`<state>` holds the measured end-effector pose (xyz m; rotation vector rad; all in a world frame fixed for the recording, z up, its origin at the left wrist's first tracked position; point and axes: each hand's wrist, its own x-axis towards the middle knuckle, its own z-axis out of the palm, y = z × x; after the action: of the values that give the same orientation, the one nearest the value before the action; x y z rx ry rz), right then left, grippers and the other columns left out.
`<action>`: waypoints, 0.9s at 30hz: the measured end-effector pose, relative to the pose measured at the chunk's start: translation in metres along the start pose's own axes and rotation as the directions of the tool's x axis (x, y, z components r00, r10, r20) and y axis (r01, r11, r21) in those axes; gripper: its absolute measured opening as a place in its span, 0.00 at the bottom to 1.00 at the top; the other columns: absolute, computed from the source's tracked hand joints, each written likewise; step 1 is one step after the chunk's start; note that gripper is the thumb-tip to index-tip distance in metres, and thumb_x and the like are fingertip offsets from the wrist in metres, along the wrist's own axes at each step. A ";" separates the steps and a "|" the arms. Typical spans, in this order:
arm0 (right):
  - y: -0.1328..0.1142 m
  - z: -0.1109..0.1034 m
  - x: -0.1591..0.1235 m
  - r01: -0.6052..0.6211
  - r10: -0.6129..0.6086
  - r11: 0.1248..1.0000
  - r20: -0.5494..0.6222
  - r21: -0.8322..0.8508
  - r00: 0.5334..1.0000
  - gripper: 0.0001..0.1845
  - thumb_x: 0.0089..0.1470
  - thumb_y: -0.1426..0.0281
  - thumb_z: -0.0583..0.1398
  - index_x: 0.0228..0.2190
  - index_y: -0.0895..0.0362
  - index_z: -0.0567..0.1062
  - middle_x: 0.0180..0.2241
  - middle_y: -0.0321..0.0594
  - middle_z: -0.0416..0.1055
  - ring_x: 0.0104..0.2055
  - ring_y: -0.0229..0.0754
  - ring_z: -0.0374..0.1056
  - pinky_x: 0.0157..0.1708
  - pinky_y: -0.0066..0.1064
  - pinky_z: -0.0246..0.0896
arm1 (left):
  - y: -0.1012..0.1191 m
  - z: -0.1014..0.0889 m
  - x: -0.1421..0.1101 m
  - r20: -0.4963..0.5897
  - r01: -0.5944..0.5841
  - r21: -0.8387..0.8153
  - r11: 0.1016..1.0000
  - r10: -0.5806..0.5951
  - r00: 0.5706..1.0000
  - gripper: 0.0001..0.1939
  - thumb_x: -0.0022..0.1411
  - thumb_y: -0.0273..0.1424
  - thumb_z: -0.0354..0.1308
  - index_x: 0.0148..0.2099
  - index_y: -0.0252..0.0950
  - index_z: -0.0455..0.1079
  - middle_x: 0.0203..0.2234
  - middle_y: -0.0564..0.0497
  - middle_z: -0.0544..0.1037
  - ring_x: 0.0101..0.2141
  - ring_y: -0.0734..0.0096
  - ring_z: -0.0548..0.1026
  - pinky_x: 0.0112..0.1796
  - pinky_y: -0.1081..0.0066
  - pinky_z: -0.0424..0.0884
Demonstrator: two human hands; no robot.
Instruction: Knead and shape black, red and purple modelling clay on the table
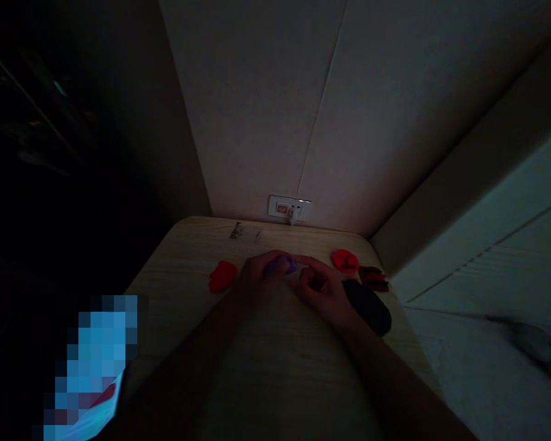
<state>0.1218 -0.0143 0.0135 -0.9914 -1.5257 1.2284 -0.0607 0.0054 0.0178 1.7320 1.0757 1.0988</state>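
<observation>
While the left hand (253, 277) gripped a purple thing (270, 266), the right hand (329, 295) curled beside its fingers, hold unclear. Loose fingers could've dropped it.

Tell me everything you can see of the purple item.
The purple item is small, with an uneven outline; its material is unclear in the dim light. The left hand holds it, its fingers covering part. The right hand has its fingertips at the item's right end; contact there is unclear. It is over the table, below the socket.
</observation>
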 end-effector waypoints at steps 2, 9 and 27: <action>-0.002 -0.005 0.000 0.029 -0.027 0.996 0.027 -0.087 0.999 0.27 0.52 0.59 0.67 0.51 0.55 0.76 0.19 0.28 0.58 0.21 0.34 0.51 0.21 0.27 0.46 | 0.002 -0.001 0.000 0.087 0.039 0.028 0.999 -0.041 0.995 0.19 0.62 0.39 0.59 0.51 0.35 0.75 0.41 0.48 0.82 0.42 0.62 0.78 0.44 0.68 0.70; 0.002 -0.016 -0.003 0.031 -0.041 0.997 0.163 0.066 0.986 0.22 0.54 0.54 0.62 0.44 0.56 0.80 0.21 0.33 0.62 0.23 0.38 0.56 0.23 0.28 0.49 | 0.000 0.006 -0.001 0.165 -0.068 0.196 0.978 0.035 0.986 0.14 0.54 0.30 0.62 0.45 0.36 0.74 0.40 0.48 0.80 0.40 0.62 0.76 0.42 0.67 0.69; -0.017 -0.009 -0.011 0.337 -0.175 0.818 0.357 -0.465 0.918 0.21 0.57 0.61 0.63 0.50 0.57 0.77 0.29 0.37 0.74 0.26 0.38 0.65 0.28 0.29 0.57 | -0.009 0.007 -0.005 0.208 -0.030 0.219 0.975 -0.016 0.978 0.10 0.52 0.35 0.64 0.28 0.35 0.70 0.20 0.57 0.71 0.24 0.74 0.66 0.26 0.73 0.56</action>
<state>0.1321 -0.0256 0.0291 -0.9093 -2.2337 0.8013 -0.0574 0.0023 0.0065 1.9785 1.0919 0.8023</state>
